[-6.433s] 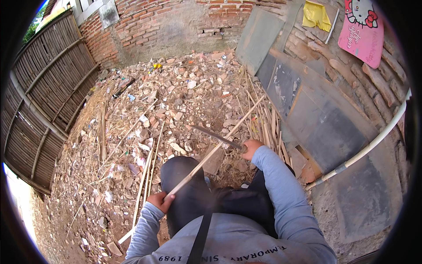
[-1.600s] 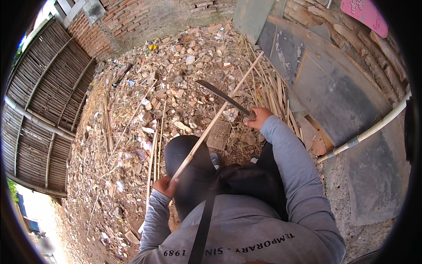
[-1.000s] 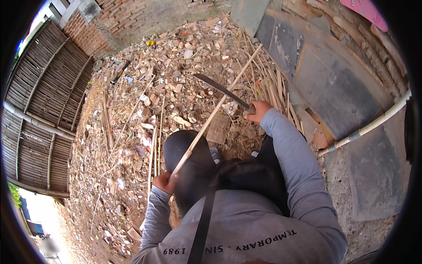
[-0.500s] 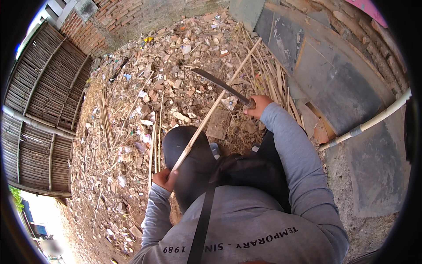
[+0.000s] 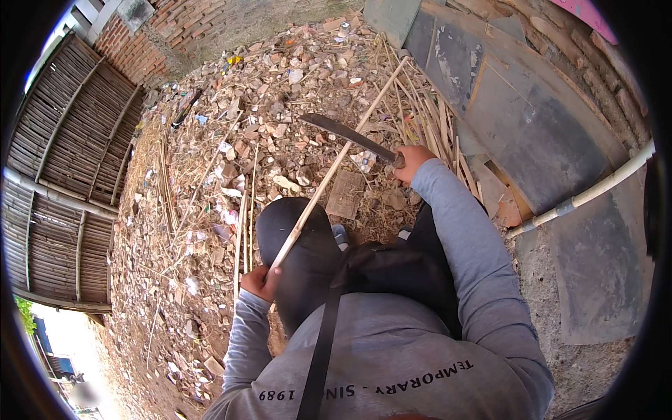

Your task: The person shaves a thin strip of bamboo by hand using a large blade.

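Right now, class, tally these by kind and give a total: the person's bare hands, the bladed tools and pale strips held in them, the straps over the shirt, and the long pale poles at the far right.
Bare hands: 2, left hand and right hand
Bladed tools held: 1, long knife
Strips held: 1, pale strip
Straps: 1, black strap
Poles: 1, pale pole
Total: 6

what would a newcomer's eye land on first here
The long dark knife in the right grip likely stands out first, crossing the pale strip in the left grip near the centre. A slatted fence at far left and dark panels at right might come next.
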A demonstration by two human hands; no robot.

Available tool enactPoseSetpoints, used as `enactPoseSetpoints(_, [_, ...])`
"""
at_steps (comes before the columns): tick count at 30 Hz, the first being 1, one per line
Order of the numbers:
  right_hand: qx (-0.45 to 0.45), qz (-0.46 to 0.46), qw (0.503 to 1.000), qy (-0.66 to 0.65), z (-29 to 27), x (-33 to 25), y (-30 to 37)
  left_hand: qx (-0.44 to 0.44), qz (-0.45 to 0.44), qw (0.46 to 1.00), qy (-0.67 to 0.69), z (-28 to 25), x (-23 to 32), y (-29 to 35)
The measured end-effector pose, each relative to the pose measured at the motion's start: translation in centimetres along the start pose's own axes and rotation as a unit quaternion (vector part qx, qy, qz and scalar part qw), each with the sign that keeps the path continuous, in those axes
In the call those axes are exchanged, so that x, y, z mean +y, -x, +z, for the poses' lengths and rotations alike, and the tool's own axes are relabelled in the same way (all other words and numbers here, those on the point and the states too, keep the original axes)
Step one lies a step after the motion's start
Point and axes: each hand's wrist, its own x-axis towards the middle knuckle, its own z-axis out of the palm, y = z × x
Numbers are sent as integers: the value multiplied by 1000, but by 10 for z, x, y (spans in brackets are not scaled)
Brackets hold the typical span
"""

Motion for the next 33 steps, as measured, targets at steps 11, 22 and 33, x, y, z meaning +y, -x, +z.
enactPoseSetpoints(11, [41, -31, 999, 1, -12, -6, 9, 15, 49, 992, -117, -4, 3, 13])
enactPoseSetpoints(22, [42, -23, 998, 46, -5, -24, 3, 81, 24, 990, -116, 11, 6, 15])
enactPoseSetpoints(33, [-61, -24, 996, 59, 3, -17, -1, 25, 7, 995, -101, -2, 8, 15])
